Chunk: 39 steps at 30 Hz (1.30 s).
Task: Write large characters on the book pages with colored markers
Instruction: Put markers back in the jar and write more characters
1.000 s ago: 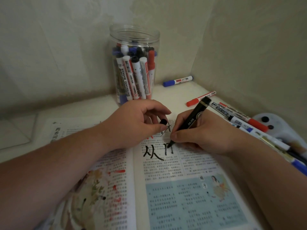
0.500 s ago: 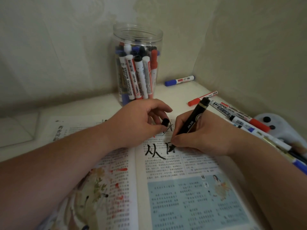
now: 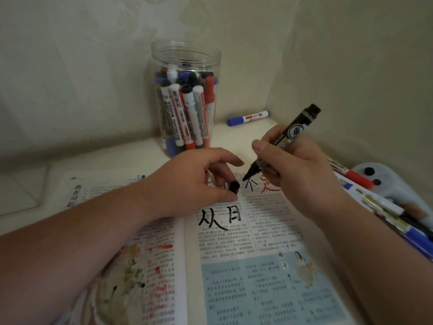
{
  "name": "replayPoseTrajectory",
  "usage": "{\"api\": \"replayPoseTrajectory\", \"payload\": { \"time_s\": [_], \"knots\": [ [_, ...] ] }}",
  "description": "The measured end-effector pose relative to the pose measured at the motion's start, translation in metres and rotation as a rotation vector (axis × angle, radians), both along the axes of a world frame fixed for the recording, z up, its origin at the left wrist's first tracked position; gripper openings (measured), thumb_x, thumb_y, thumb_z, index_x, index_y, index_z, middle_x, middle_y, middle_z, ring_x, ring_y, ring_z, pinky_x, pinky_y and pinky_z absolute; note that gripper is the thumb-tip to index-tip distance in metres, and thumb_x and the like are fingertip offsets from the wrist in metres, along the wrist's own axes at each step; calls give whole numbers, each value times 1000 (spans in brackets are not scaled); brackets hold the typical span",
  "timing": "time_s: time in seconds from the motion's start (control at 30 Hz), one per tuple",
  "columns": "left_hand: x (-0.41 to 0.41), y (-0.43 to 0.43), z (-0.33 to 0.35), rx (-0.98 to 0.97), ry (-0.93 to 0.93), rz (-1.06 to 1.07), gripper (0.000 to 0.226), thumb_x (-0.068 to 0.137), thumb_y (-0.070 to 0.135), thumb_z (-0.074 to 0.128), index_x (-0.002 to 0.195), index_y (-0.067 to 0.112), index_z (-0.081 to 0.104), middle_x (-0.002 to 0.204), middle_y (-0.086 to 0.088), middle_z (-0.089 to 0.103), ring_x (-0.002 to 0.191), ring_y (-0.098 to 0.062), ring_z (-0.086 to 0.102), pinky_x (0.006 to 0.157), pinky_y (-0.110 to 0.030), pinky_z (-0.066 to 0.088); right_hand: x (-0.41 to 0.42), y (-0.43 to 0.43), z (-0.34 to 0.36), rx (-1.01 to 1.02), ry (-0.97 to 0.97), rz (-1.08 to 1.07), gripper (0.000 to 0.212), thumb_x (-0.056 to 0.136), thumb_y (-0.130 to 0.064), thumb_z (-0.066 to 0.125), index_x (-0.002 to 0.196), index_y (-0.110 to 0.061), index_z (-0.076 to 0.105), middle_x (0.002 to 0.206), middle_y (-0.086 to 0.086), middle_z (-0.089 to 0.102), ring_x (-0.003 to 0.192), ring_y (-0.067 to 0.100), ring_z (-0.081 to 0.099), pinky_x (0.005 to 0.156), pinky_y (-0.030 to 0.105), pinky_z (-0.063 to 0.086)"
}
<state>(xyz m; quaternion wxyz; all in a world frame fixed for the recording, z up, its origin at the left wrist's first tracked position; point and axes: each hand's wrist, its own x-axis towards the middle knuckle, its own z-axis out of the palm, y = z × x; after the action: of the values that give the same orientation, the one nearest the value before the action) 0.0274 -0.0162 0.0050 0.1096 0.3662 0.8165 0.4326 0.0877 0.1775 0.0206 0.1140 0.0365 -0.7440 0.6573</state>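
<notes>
An open book (image 3: 234,277) lies flat on the table before me. Two large black characters (image 3: 219,216) are written on its right page, with red and blue strokes above them. My right hand (image 3: 297,177) holds a black marker (image 3: 284,140) lifted off the page, its tip pointing down and left toward the cap. My left hand (image 3: 194,181) rests on the book's middle and pinches the marker's black cap (image 3: 234,186) between thumb and finger.
A clear plastic jar (image 3: 186,99) full of whiteboard markers stands behind the book. A blue-capped marker (image 3: 248,118) lies by the back wall. Several markers (image 3: 365,195) and a white case with black dots (image 3: 384,181) lie at the right. Walls close in behind and right.
My right hand has lifted the marker off the page and raised it toward the cap. The second black character now shows finished. The left hand turned the cap slightly toward the tip.
</notes>
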Motion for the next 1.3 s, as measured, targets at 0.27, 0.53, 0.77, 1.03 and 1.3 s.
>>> {"api": "replayPoseTrajectory", "payload": {
  "time_s": [0.27,0.53,0.77,1.03,1.3],
  "knots": [
    [0,0,-1,14,39,6,47,72,33,88,111,44,62,97,23,71,87,1,67,73,-21,55,1,-10,-2,503,-56,-5,27,94,-40,67,86,-15,61,67,-8,59,63,9,53,63,29,43],
    [0,0,0,12,2,15,54,71,31,89,112,46,58,95,25,71,86,4,68,79,-25,56,9,-15,5,599,99,-91,33,86,-50,71,110,-36,55,77,-10,61,69,10,59,62,25,50],
    [-2,1,-4,15,-9,-12,53,73,34,87,120,37,63,94,20,73,82,2,69,68,-15,46,6,-13,0,476,457,-123,57,86,-8,78,128,-36,50,89,4,65,71,20,63,61,41,55],
    [-3,-1,-7,71,5,-31,31,81,28,84,107,35,68,93,16,74,87,-2,70,78,-28,54,5,-24,-11,444,487,-157,47,89,-9,72,124,-35,53,82,-14,59,69,19,63,62,36,55],
    [2,-1,-2,1,77,-20,15,81,34,82,90,37,71,81,27,68,74,5,63,66,-11,44,7,-27,-11,429,406,-169,48,88,-20,68,122,-47,48,85,-14,61,70,16,62,65,39,55]
  ]
}}
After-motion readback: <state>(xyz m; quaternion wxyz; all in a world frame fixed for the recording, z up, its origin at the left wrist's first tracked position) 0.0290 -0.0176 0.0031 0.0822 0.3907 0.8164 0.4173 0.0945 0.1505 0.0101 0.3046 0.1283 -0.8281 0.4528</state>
